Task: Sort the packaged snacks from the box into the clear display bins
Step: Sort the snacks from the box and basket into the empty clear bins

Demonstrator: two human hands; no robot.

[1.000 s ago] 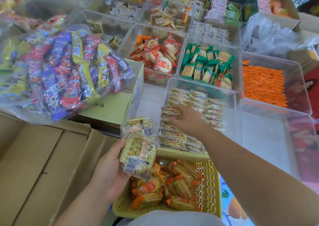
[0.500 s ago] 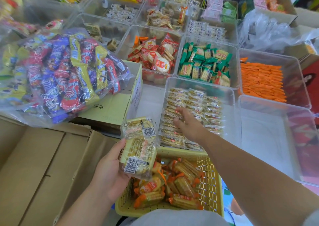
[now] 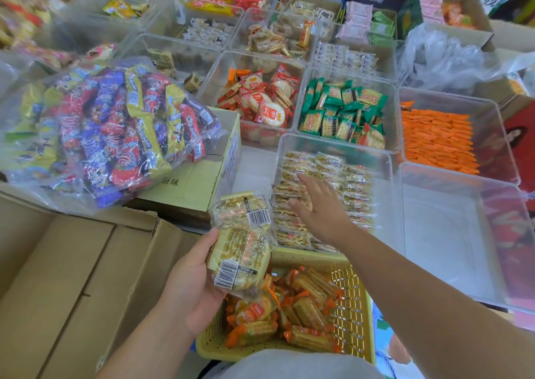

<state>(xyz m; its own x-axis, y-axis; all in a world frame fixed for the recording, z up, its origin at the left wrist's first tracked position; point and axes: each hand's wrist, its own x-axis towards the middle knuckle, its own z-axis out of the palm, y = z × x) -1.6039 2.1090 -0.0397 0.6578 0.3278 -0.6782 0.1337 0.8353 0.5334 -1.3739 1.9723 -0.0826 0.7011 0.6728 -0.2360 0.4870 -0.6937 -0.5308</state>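
My left hand (image 3: 191, 283) grips a stack of clear-wrapped yellow cracker packets (image 3: 241, 242) above the left edge of a yellow mesh basket (image 3: 354, 306). My right hand (image 3: 320, 208) reaches into a clear display bin (image 3: 385, 158), fingers straight and spread, lying flat on the rows of matching cracker packets (image 3: 347, 182) and holding nothing. Brown cardboard box flaps (image 3: 72, 277) lie at the lower left.
A large clear bag of red, purple and yellow snacks (image 3: 110, 129) rests on a green carton (image 3: 202, 176) at left. Bins hold red rice crackers (image 3: 260, 101), green packets (image 3: 344, 112) and orange packets (image 3: 437, 138). One clear bin (image 3: 451, 234) stands bare at right. The basket holds orange-wrapped biscuits (image 3: 295, 309).
My right hand has opened from a curled pose and slid slightly toward me over the packets in the bin. My left hand with its stack has stayed in place.
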